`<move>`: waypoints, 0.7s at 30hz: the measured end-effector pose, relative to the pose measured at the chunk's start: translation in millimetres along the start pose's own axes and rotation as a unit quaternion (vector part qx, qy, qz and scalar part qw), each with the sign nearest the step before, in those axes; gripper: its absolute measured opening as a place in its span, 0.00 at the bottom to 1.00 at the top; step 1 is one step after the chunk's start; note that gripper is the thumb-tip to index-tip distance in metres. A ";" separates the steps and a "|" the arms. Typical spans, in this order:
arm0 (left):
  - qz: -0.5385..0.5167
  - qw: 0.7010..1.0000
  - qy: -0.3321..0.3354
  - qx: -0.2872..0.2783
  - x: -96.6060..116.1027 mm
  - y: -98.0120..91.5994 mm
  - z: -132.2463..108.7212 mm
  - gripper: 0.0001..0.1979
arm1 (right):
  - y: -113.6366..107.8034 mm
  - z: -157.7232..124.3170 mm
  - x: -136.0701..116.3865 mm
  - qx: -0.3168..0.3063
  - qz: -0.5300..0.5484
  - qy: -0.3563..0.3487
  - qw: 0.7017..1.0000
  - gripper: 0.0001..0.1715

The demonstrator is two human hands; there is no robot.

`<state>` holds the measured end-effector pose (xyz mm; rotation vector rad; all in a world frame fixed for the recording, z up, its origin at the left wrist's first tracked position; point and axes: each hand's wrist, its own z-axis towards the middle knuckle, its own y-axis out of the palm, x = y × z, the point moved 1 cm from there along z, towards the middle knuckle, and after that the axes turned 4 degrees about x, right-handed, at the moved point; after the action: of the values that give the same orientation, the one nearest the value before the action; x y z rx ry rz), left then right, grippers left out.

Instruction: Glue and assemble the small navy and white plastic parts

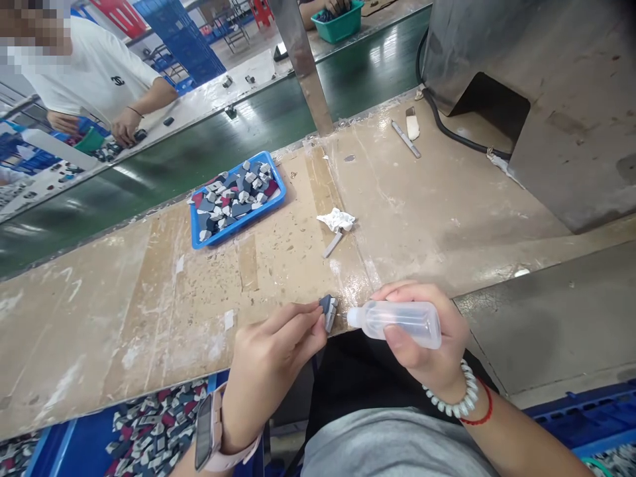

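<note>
On my feed, the left hand (pixel 271 371) has thumb and forefinger pinched shut on a small grey part (pixel 328 311). Just to its right, the right hand (pixel 427 344) is wrapped around a clear squeeze bottle (pixel 397 322), nozzle pointing at the part and almost touching it. Beyond the left hand lie a crumpled white wad (pixel 336 219) and, farther off, a blue tray (pixel 243 223) of similar pieces.

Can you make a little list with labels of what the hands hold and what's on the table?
left hand: pinches a small grey part
right hand: grips a clear squeeze bottle, nozzle close to that part
blue tray: on the workbench, full of small grey and red pieces
crumpled white paper: on the workbench beyond the hands
far side: a person in a white shirt
</note>
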<state>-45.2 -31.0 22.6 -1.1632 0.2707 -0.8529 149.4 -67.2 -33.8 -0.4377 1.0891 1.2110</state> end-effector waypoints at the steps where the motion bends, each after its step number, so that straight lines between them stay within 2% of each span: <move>1: 0.000 1.000 -0.002 0.000 0.1 0.4 0.1 0.04 | 0.3 -0.1 0.2 -0.004 -0.002 0.004 1.000 0.14; 6: 0.003 1.000 0.003 0.011 -0.1 1.6 -0.8 0.03 | 3.1 0.0 -0.5 -0.033 -0.031 0.011 0.999 0.13; 11: 0.000 1.000 0.007 0.016 -1.3 1.2 -2.7 0.04 | 5.9 4.4 -4.9 -0.054 -0.063 -0.026 0.996 0.12; 14: -0.006 1.000 0.003 0.017 -2.1 1.5 -2.7 0.03 | 5.9 7.8 -4.4 -0.067 -0.085 -0.025 0.994 0.12; 21: -0.028 0.999 -0.016 0.010 -5.7 3.3 -0.3 0.04 | 4.8 5.7 3.9 -0.048 -0.074 -0.045 0.995 0.13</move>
<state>-47.7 -26.7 18.3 -1.1692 0.2039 -0.8824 147.4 -59.1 -33.3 -0.5245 0.9082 1.1436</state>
